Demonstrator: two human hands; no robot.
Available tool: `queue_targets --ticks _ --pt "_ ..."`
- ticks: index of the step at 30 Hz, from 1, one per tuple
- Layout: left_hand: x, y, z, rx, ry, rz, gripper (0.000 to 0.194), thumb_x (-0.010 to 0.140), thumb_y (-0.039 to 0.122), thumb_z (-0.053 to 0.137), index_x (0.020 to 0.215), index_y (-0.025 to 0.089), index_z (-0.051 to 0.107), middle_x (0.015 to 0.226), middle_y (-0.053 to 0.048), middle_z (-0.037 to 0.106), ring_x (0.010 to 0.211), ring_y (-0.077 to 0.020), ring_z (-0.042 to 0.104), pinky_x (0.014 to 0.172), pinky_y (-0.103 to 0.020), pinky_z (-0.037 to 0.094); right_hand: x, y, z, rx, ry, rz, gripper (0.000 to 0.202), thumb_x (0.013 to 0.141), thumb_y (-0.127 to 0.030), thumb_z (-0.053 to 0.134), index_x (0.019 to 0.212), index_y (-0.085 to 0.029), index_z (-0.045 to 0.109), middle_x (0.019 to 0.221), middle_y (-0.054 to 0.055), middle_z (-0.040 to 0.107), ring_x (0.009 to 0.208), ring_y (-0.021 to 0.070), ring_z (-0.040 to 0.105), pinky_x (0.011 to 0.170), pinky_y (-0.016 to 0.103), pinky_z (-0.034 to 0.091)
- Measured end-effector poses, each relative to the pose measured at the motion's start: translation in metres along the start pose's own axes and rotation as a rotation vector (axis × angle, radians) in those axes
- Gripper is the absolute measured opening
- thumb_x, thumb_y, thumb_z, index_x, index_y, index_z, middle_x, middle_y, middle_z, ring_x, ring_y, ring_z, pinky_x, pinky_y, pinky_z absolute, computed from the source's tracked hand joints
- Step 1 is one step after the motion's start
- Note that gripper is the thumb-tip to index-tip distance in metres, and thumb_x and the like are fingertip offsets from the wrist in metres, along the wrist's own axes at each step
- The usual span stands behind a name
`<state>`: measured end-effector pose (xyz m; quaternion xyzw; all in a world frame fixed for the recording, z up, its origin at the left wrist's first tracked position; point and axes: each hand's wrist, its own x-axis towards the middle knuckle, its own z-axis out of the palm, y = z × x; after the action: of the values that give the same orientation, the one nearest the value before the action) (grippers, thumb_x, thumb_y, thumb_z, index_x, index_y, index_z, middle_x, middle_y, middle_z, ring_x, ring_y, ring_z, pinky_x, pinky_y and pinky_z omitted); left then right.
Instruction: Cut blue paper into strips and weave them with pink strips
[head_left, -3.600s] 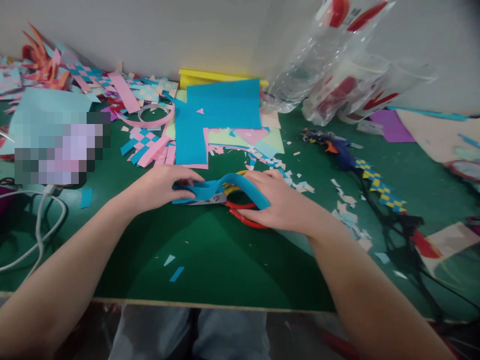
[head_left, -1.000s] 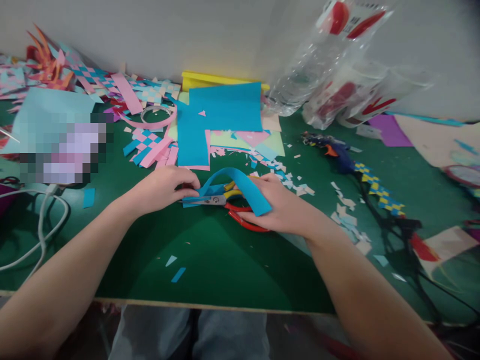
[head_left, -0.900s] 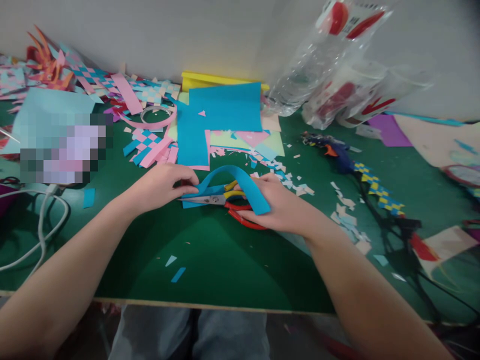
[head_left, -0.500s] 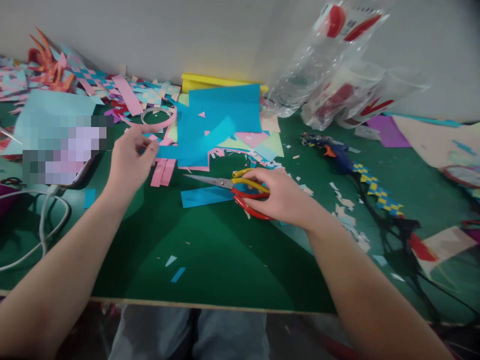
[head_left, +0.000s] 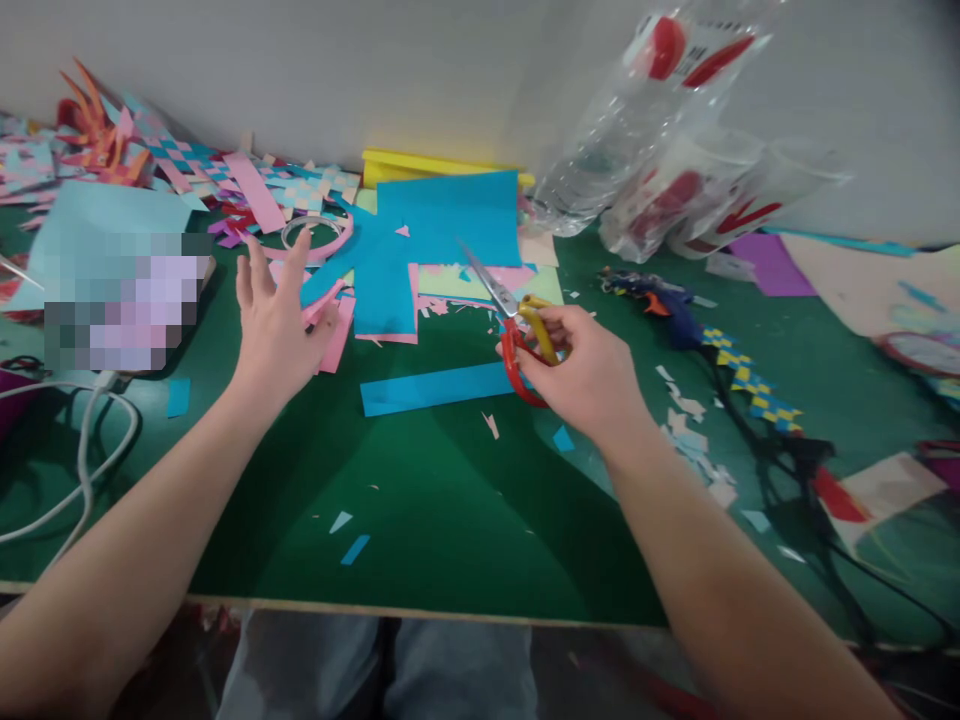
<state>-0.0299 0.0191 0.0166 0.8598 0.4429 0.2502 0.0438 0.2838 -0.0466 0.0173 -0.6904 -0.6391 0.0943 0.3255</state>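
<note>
My left hand (head_left: 279,325) is raised over the pink strips (head_left: 337,335) with its fingers spread and nothing in them. Just beyond it lies a roll of tape (head_left: 351,232) with a pink rim. My right hand (head_left: 581,365) is closed round the red and yellow handles of the scissors (head_left: 501,293), whose blades point away toward the large blue sheet (head_left: 450,218). A cut blue strip (head_left: 435,390) rests flat on the green table (head_left: 450,530), partly under the scissor handles.
On the left are a blurred phone-like object (head_left: 150,310) and a white cable (head_left: 84,450). Plastic-wrapped cups (head_left: 697,190) lean at the back right. A glue gun (head_left: 667,305) and paper scraps (head_left: 694,440) lie to the right. Woven paper (head_left: 169,145) is piled at the back left.
My left hand has opened, and the blue strip that was at its fingers now lies beyond it. My right hand has turned the scissors from pointing left to pointing away.
</note>
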Motion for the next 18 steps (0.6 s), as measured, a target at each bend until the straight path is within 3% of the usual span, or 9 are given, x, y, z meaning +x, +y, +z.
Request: queue_targets --ticks 1,2,4,5,9,12,14,18 --pt "-0.001 0.005 -0.001 0.037 0.124 -0.141 0.056 0.100 0.041 0.039 0.152 0.025 0.028 0.154 -0.008 0.039 0.151 -0.0344 -0.015 0.113 -0.070 0.013 0.000 0.001 0.001 0.027 0.027 0.013 0.035 0.072 -0.037 0.068 0.103 -0.022 0.060 0.096 0.011 0.073 0.092 0.0317 0.070 0.079 0.050 0.057" --pt "-0.001 0.010 -0.002 0.058 0.180 -0.197 0.063 0.098 0.045 0.044 0.153 0.019 0.027 0.159 -0.012 0.029 0.151 -0.0383 -0.011 0.115 -0.069 0.012 0.000 0.001 0.001 0.054 0.049 0.027 0.035 0.073 -0.036 0.068 0.103 -0.023 0.060 0.098 0.011 0.073 0.093 0.0313 0.070 0.080 0.050 0.057" --pt "-0.001 0.022 -0.004 0.097 0.220 -0.146 0.063 0.097 0.047 0.047 0.152 0.018 0.033 0.161 -0.012 0.023 0.151 -0.0391 -0.005 0.118 -0.064 0.012 0.001 0.003 0.002 0.104 0.074 0.060 0.035 0.073 -0.036 0.069 0.104 -0.023 0.059 0.100 0.011 0.073 0.094 0.0311 0.071 0.082 0.050 0.058" --pt "0.000 0.028 -0.006 0.096 0.217 -0.077 0.058 0.097 0.047 0.048 0.148 0.021 0.040 0.159 -0.011 0.028 0.151 -0.0375 0.002 0.118 -0.061 0.015 0.001 0.005 0.002 0.124 0.080 0.074 0.036 0.073 -0.036 0.069 0.104 -0.023 0.058 0.102 0.011 0.073 0.095 0.0312 0.071 0.082 0.050 0.058" --pt "0.001 0.044 -0.007 -0.050 -0.036 0.219 0.025 0.092 0.045 0.060 0.106 0.027 0.069 0.128 -0.007 0.063 0.132 -0.0320 0.045 0.110 -0.054 0.029 0.003 0.010 0.004 0.157 0.109 0.071 0.037 0.073 -0.037 0.070 0.106 -0.025 0.057 0.107 0.011 0.073 0.099 0.0316 0.071 0.085 0.052 0.058" --pt "0.000 0.047 -0.004 -0.090 -0.200 0.322 0.029 0.087 0.048 0.066 0.075 0.023 0.069 0.096 -0.004 0.072 0.107 -0.0273 0.060 0.104 -0.049 0.033 0.004 0.014 0.006 0.135 0.131 0.054 0.037 0.074 -0.038 0.070 0.105 -0.026 0.057 0.106 0.011 0.073 0.098 0.0323 0.071 0.085 0.053 0.058" --pt "-0.001 0.046 -0.002 -0.092 -0.275 0.345 0.033 0.082 0.053 0.071 0.073 0.021 0.068 0.090 -0.003 0.073 0.099 -0.0256 0.062 0.099 -0.046 0.035 0.005 0.017 0.008 0.110 0.126 0.061 0.035 0.075 -0.040 0.068 0.105 -0.025 0.057 0.103 0.011 0.073 0.096 0.0329 0.071 0.084 0.054 0.058" --pt "-0.001 0.040 -0.001 -0.140 -0.375 0.319 0.035 0.072 0.054 0.079 0.081 0.021 0.070 0.100 -0.004 0.073 0.100 -0.0254 0.062 0.092 -0.041 0.037 0.010 0.026 0.013 0.089 0.108 0.109 0.036 0.079 -0.043 0.064 0.108 -0.025 0.054 0.102 0.012 0.071 0.096 0.0339 0.070 0.082 0.055 0.056"
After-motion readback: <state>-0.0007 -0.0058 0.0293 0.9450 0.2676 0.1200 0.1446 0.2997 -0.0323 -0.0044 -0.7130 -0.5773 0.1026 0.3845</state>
